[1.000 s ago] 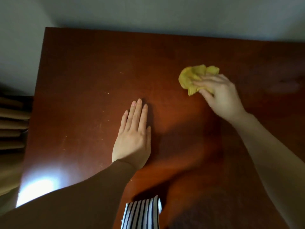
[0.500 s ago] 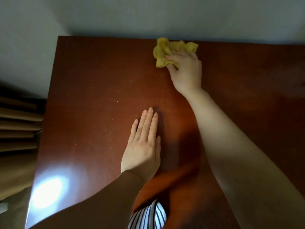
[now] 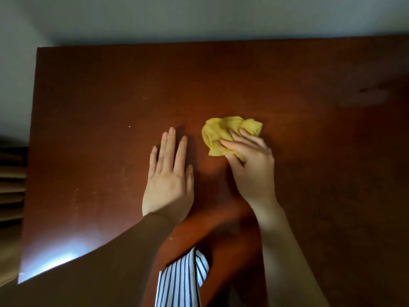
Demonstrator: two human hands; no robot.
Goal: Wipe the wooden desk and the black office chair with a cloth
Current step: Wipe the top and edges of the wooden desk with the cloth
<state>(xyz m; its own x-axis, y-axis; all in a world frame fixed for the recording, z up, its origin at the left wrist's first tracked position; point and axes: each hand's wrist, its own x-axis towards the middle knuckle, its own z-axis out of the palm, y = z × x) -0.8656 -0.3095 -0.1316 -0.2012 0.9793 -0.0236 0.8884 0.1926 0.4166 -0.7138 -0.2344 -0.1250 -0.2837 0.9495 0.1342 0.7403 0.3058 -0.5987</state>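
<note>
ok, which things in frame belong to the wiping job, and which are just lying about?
Job:
crumpled yellow cloth, gripped by the right hand
reddish-brown wooden desk
left hand, flat on the desk

Just there:
blue-and-white striped fabric at the near edge
beige slats at far left
pale wall behind

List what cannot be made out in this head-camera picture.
Black office chair: outside the head view.
Wooden desk: right side cut off by the frame; near edge hidden by arms.
Yellow cloth: near part hidden under the right hand.
Pale specks by the left hand: too small to identify.
</note>
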